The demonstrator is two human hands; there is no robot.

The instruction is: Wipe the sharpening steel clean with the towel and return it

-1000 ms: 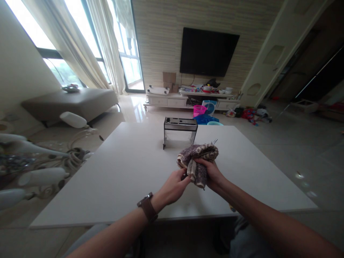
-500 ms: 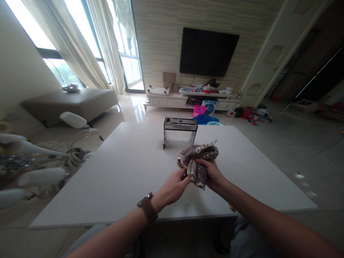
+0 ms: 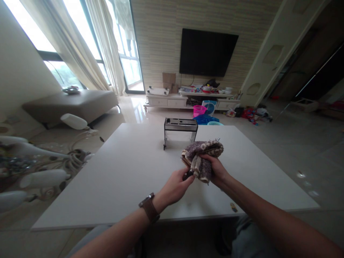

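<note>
My left hand (image 3: 176, 186) is closed round the black handle (image 3: 188, 175) of what looks like a knife. Most of its length is hidden inside a folded brown and cream cloth (image 3: 202, 147). A shiny metal tip (image 3: 218, 139) sticks out at the cloth's far right side. My right hand (image 3: 218, 170) grips the cloth from the right, with the thumb on top, wrapping it around the hidden blade. Both hands are held above the white table (image 3: 134, 182). Beyond them stands a clear-sided knife holder (image 3: 180, 125) with slots in its dark metallic top.
A small yellow and black item (image 3: 233, 207) lies by the table's near edge. Left of the table is a chandelier with white shades (image 3: 44, 178). Past the far edge are a pink basket (image 3: 199, 110), a blue plastic bag (image 3: 205, 119) and a low cabinet (image 3: 166, 101).
Both hands and the cloth have shifted slightly right and away from me. More of the black handle shows at my left hand. The small item near the table edge has come into fuller view.
</note>
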